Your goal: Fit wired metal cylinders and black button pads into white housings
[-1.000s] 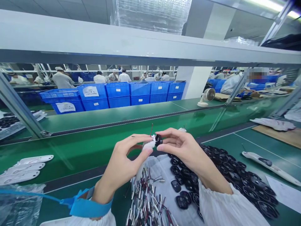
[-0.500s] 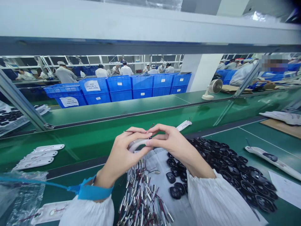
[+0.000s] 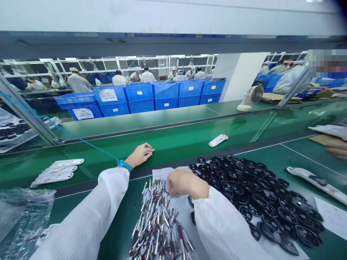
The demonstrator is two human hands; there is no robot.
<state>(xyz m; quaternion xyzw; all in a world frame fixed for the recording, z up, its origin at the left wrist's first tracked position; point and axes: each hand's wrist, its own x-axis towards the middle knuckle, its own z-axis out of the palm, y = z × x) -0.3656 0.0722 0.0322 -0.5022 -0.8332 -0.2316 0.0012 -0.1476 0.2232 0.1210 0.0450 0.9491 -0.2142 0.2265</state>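
Observation:
My left hand (image 3: 139,156) is stretched over the green belt, its fingers pinched together. A thin dark wire end shows at the fingertips; whatever else they hold is hidden. Bent downward, my right hand (image 3: 187,183) is at the upper right edge of a pile of small metal cylinders with red and white wires (image 3: 159,224). Its fingers are curled in, slightly blurred, and what they grip cannot be made out. Right of that hand is a heap of glossy black oval parts (image 3: 244,184). A white elongated shell with wires (image 3: 218,140) lies on the belt.
Several white shells (image 3: 58,173) lie at left on the belt (image 3: 179,142). Clear plastic bags (image 3: 24,216) are at lower left. A blue cord (image 3: 100,146) runs to my left wrist. Beyond stand blue bins (image 3: 141,95) and a small fan (image 3: 252,97). Another person's hand (image 3: 337,146) is at far right.
My hands were together around a pale curved part and have separated. The left has gone forward onto the belt; the right has dropped to the wired cylinders. The pale part is out of sight.

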